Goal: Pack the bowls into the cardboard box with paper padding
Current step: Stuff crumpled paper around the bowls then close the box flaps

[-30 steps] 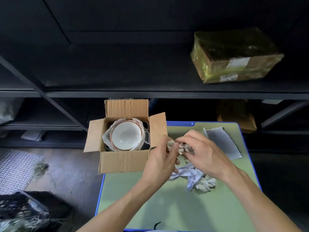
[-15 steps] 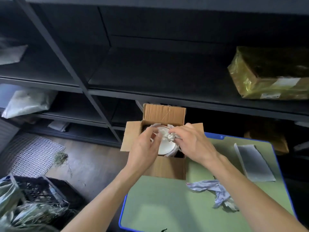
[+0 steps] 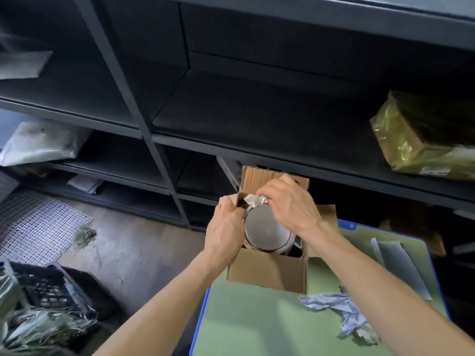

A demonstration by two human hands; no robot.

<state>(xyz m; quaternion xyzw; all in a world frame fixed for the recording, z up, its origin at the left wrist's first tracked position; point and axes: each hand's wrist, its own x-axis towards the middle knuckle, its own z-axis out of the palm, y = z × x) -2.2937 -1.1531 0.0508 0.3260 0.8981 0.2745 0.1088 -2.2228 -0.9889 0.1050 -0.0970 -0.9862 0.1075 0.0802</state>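
The packing looks well along: a bowl [image 3: 267,232] already sits inside the open cardboard box [image 3: 267,272] at the tabletop's [image 3: 257,327] far left corner, paper showing round its rim. The right hand [image 3: 290,209] pinches a crumpled paper wad [image 3: 257,200] at the bowl's far edge. The left hand [image 3: 226,227] has its fingers curled in at the bowl's left side; whether they grip anything I can't tell. Loose paper [image 3: 341,312] lies unused on the tabletop and the flaps stand open. The bowl is pale and smooth with a thin dark rim.
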